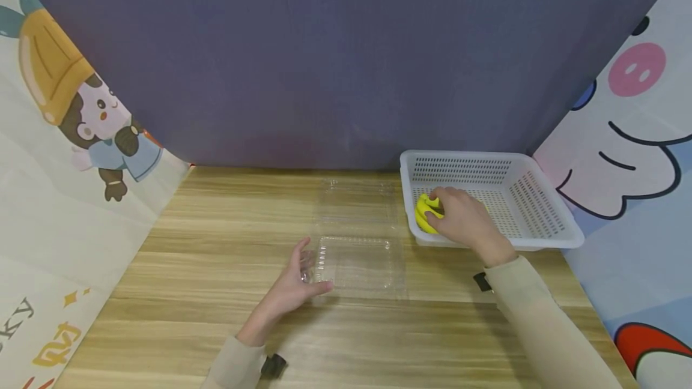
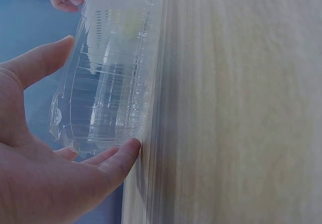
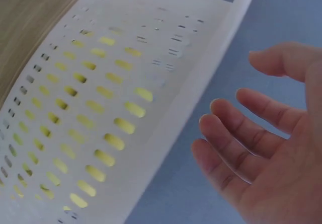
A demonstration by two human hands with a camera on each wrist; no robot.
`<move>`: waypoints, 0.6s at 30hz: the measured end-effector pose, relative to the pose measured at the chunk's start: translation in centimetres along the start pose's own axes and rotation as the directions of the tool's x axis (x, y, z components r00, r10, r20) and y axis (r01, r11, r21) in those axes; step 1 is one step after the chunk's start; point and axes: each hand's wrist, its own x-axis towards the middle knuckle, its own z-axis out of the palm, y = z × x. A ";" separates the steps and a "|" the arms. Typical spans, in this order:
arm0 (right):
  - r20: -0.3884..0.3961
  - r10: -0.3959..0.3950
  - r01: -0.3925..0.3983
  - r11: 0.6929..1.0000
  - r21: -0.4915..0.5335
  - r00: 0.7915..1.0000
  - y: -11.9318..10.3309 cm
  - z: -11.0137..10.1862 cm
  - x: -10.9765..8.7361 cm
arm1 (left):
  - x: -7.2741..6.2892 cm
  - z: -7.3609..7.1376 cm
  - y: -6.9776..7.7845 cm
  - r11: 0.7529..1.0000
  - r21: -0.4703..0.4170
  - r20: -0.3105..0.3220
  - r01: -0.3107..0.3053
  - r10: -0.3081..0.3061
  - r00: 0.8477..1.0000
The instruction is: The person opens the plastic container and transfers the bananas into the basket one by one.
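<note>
A clear plastic clamshell box (image 1: 354, 264) lies opened flat on the wooden table, its lid half (image 1: 357, 203) behind. My left hand (image 1: 289, 287) is at the box's left side, thumb and fingers spread; the left wrist view shows fingertips by the box wall (image 2: 105, 98). To the right, a bunch of yellow bananas (image 1: 423, 215) sits in a white slotted basket (image 1: 570, 238). Over the bananas is my right hand (image 1: 462, 215). In the right wrist view its fingers (image 3: 246, 128) are apart and slightly bent above the rim, and yellow shows through the basket slots.
The basket stands against a dark blue-grey back panel (image 1: 297, 65), at the back right of the wooden table (image 1: 205, 269). White cloths with cartoon prints flank the table left (image 1: 65, 209) and right (image 1: 632, 161).
</note>
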 end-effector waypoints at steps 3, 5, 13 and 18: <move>-0.011 -0.010 0.010 1.000 -0.006 1.000 -0.5 -0.2 -0.2 | 0.0 0.0 0.0 1.000 0.004 -0.002 0.000 0.000 1.000; -0.015 -0.017 0.017 1.000 -0.009 1.000 -0.9 -0.3 -0.3 | 0.0 0.0 0.0 1.000 0.006 -0.003 0.003 -0.003 1.000; -0.011 -0.039 0.039 0.999 0.013 0.999 -1.9 -0.5 -0.7 | 0.1 -0.1 0.4 1.000 0.011 0.001 0.010 -0.010 1.000; 0.001 -0.045 0.045 0.999 0.025 0.999 -2.3 -0.5 -1.0 | 0.0 -0.2 0.5 0.999 0.039 0.004 -0.008 0.008 1.000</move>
